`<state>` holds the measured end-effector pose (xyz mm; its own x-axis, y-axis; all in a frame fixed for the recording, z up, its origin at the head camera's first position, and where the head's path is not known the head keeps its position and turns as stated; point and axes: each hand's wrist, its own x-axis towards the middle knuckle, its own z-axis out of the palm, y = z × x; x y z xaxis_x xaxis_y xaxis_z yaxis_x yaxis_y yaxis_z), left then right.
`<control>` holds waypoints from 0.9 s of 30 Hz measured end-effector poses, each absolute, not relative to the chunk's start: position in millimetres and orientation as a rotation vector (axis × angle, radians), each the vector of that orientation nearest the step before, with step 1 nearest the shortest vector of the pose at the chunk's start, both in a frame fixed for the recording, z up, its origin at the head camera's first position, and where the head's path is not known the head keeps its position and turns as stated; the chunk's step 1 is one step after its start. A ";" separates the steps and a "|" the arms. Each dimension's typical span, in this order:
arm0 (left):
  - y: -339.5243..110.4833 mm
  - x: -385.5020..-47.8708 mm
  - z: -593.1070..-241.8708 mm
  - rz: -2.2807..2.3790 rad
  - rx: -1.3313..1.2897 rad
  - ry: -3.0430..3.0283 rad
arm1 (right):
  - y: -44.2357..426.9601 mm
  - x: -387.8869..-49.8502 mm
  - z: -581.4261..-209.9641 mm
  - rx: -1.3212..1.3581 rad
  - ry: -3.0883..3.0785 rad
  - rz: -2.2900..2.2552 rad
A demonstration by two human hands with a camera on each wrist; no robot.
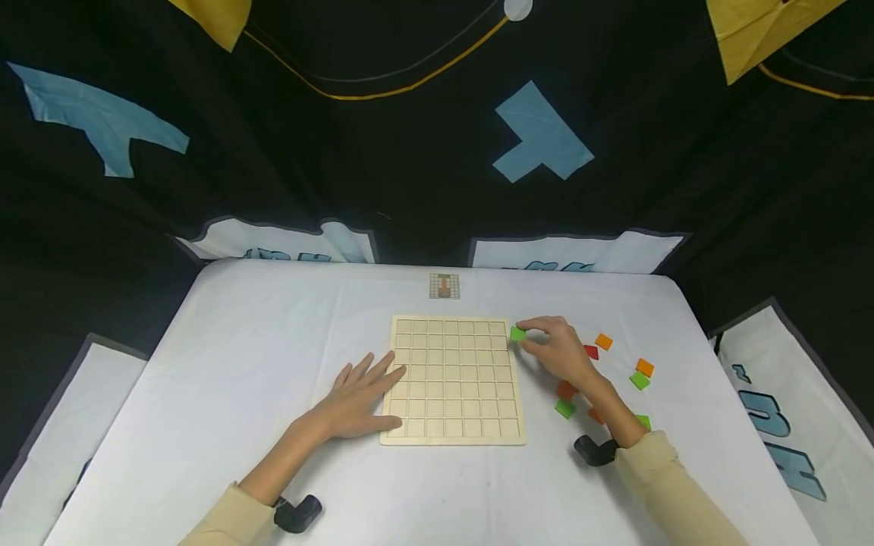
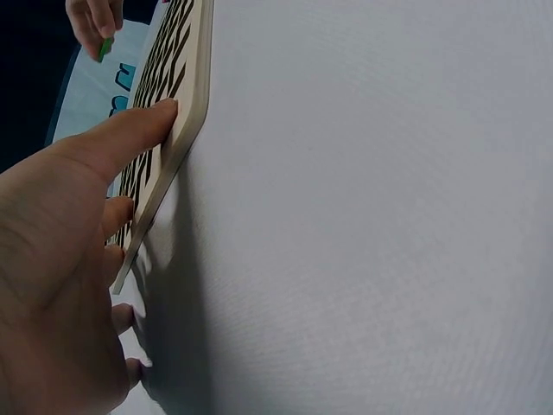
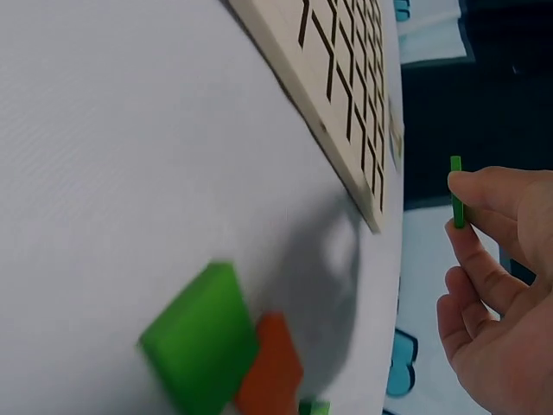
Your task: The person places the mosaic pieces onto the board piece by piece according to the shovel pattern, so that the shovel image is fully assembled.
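A pale wooden board [image 1: 454, 440] with a grid of square recesses lies on the white table. My left hand [image 1: 358, 402] rests on its left edge, fingers spread and straight; in the left wrist view the thumb [image 2: 143, 137] presses the board's rim. Between thumb and fingertips my right hand [image 1: 561, 350] pinches a green square tile [image 1: 517, 334], just off the board's upper right corner. Seen edge-on in the right wrist view, that thin green tile [image 3: 457, 192] is held up above the table.
Right of the board lie loose tiles: a green one [image 1: 564, 408], a red one [image 1: 591, 352], an orange one [image 1: 604, 341] and several more, some partly under the right forearm. A small picture card [image 1: 444, 286] with a grid pattern lies behind the board.
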<state>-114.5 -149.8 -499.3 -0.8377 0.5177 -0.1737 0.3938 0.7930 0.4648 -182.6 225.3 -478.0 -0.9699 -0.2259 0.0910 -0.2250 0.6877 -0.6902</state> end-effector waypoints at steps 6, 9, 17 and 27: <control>-149.7 -114.1 -497.2 0.603 0.698 2.692 | 204.4 -196.2 -480.6 -0.441 2.832 -1.200; -149.9 -113.8 -496.9 0.599 0.698 2.696 | 194.5 -203.4 -483.7 -0.436 2.800 -1.219; -148.6 -114.4 -497.4 0.608 0.695 2.682 | 174.5 -219.2 -490.8 -0.465 2.770 -1.218; -149.9 -114.8 -498.5 0.600 0.705 2.684 | 158.4 -227.0 -494.5 -0.448 2.741 -1.166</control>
